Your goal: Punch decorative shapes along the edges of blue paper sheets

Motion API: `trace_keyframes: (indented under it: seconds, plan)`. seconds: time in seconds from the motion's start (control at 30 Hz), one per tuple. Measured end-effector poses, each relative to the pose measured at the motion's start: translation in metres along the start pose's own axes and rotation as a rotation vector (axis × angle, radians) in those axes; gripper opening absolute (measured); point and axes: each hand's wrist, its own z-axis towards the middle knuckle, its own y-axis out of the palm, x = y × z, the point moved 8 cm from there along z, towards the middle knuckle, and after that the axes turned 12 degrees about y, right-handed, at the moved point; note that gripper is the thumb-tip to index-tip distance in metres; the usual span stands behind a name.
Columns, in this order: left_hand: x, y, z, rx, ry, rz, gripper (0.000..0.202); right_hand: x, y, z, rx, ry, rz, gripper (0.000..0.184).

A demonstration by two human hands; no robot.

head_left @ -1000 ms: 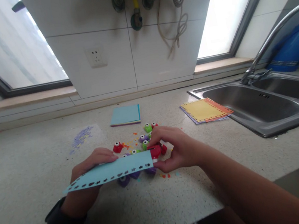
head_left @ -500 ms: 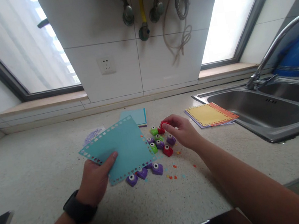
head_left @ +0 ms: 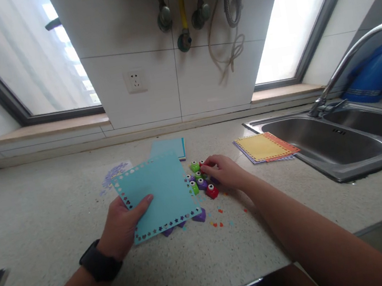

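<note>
My left hand (head_left: 122, 226) grips a light blue paper sheet (head_left: 159, 194) by its near-left corner, thumb on top; punched shapes run along all its edges. My right hand (head_left: 224, 172) rests among a cluster of small craft punches (head_left: 201, 182), its fingers curled at a red one by the green punch (head_left: 194, 166); whether it grips one I cannot tell. A red punch (head_left: 212, 191) sits just in front of that hand. Purple punches (head_left: 200, 216) peek out from under the sheet's near edge.
A stack of blue paper (head_left: 170, 147) lies behind the sheet. Yellow and orange punched sheets (head_left: 266, 146) lie beside the steel sink (head_left: 324, 139) at right, with its tap (head_left: 351, 57). Paper bits (head_left: 221, 218) scatter the speckled counter (head_left: 42, 210); purple scraps (head_left: 112, 174) lie at left.
My right hand took the red punch off the sheet's edge and carried it back to the cluster. My left hand turned the blue sheet flat, face up.
</note>
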Motion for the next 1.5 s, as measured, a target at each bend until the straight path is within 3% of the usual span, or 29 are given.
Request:
trace_keyframes:
  seconds: [0.37, 0.57, 0.7, 0.77, 0.87, 0.93, 1.27, 1.5]
  plan:
    - [0.001, 0.0, 0.0, -0.041, 0.024, 0.102, 0.043, 0.003, 0.006, 0.003, -0.044, -0.032, -0.197, 0.047]
    - [-0.002, 0.003, -0.001, -0.081, 0.008, 0.113, 0.045, 0.008, -0.004, 0.004, 0.052, 0.033, -0.105, 0.028]
    - [-0.001, 0.006, -0.002, -0.101, -0.001, 0.111, 0.045, -0.011, -0.02, -0.007, 0.187, -0.024, 0.081, 0.024]
    - [-0.002, 0.009, -0.003, -0.123, -0.007, 0.116, 0.045, -0.021, -0.018, -0.014, 0.087, -0.03, 0.286, 0.028]
    - [-0.002, 0.013, -0.004, -0.156, -0.013, 0.127, 0.045, -0.039, 0.003, -0.024, -0.251, -0.024, 0.602, 0.035]
    - [-0.002, 0.015, -0.005, -0.171, -0.016, 0.127, 0.044, -0.048, 0.01, -0.03, -0.349, -0.051, 0.689, 0.033]
    - [-0.001, 0.017, -0.005, -0.193, -0.004, 0.114, 0.042, -0.043, 0.021, -0.03, -0.38, 0.041, 0.716, 0.027]
    - [-0.01, 0.017, -0.004, -0.185, -0.077, -0.094, 0.033, -0.034, 0.021, -0.026, -0.347, 0.087, 0.807, 0.026]
